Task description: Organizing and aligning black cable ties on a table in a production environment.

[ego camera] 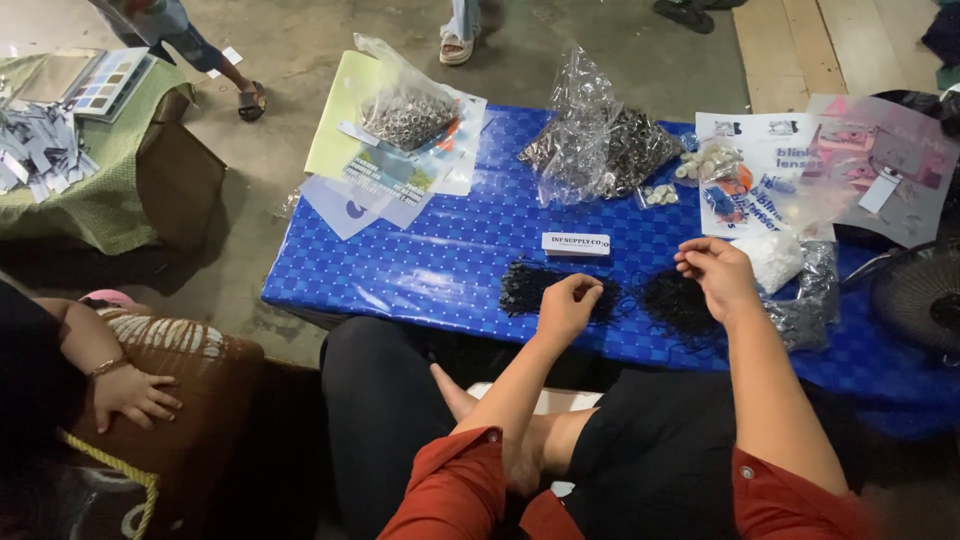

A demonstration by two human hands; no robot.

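My left hand [567, 303] hovers over a pile of thin black strings [523, 283] on the blue patterned tablecloth [420, 260], fingers pinched together on something too small to make out. My right hand [716, 272] is raised above a second black string pile [677, 300], fingers curled and pinched too. A fine black thread may run between the two hands; I cannot tell for sure. A small white rectangular tag [576, 243] lies just beyond the piles.
Clear plastic bags of small metal rings [405, 115] and dark metal parts [630, 145] sit at the table's far side, with printed sheets [780, 160] and small white pieces [703, 165]. A fan [915, 295] stands at right. Another person's hand [135, 395] rests at left; feet stand beyond.
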